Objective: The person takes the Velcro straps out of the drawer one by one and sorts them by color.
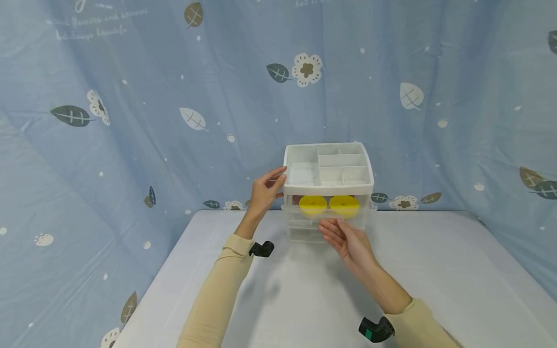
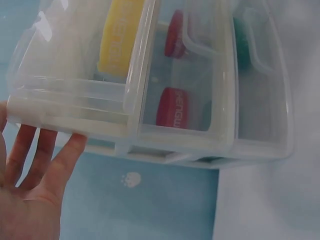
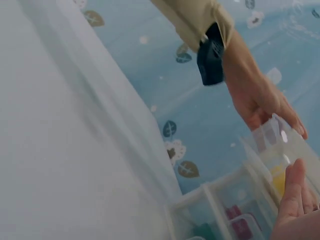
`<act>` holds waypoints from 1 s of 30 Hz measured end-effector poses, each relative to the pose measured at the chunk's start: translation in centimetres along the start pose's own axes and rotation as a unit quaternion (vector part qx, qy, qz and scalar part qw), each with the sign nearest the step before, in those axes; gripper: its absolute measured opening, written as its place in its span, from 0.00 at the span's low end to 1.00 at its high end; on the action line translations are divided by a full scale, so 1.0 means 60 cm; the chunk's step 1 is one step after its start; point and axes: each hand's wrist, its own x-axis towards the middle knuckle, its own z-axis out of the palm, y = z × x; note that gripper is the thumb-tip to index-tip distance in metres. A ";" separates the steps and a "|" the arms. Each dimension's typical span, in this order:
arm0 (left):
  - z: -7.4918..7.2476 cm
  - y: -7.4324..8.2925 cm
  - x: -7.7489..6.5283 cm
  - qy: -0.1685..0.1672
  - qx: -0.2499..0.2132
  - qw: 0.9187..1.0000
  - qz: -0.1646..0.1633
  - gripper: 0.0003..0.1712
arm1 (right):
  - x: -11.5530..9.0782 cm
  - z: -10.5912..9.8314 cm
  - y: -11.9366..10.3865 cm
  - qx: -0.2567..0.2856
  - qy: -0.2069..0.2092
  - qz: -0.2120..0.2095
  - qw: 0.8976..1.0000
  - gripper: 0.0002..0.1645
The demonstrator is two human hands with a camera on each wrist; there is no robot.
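A white drawer unit [image 1: 328, 186] with clear drawers and a divided top tray stands at the back of the table. Two yellow round pieces [image 1: 312, 205] sit side by side in its upper clear drawer [image 1: 300, 220]. My left hand [image 1: 264, 193] touches the unit's upper left side, its fingertips against the white frame in the left wrist view. In front of the upper drawer is my right hand [image 1: 350, 244], fingers extended together and fingertips close to the drawer front. Red round pieces [image 2: 172, 107] show in the middle drawer, and something green [image 2: 242, 44] in the lowest one.
A blue patterned curtain [image 1: 243, 72] hangs right behind the unit and along both sides. The white-covered table [image 1: 296, 299] extends in front of it. A small black device [image 1: 262, 249] is worn on each wrist.
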 end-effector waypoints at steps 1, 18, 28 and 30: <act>0.000 -0.008 0.003 0.002 0.001 1.000 -0.001 0.22 | -0.003 0.001 0.001 0.001 -0.002 0.000 1.000 0.28; 0.002 -0.050 0.018 0.011 0.001 1.000 0.003 0.24 | -0.035 0.006 0.007 -0.001 -0.006 0.009 1.000 0.26; 0.004 -0.049 0.016 0.016 -0.002 1.000 -0.004 0.20 | -0.037 0.003 0.006 0.000 -0.008 0.016 1.000 0.26; 0.003 -0.049 0.016 0.017 -0.004 1.000 -0.006 0.20 | -0.038 0.003 0.006 -0.004 -0.006 0.018 1.000 0.27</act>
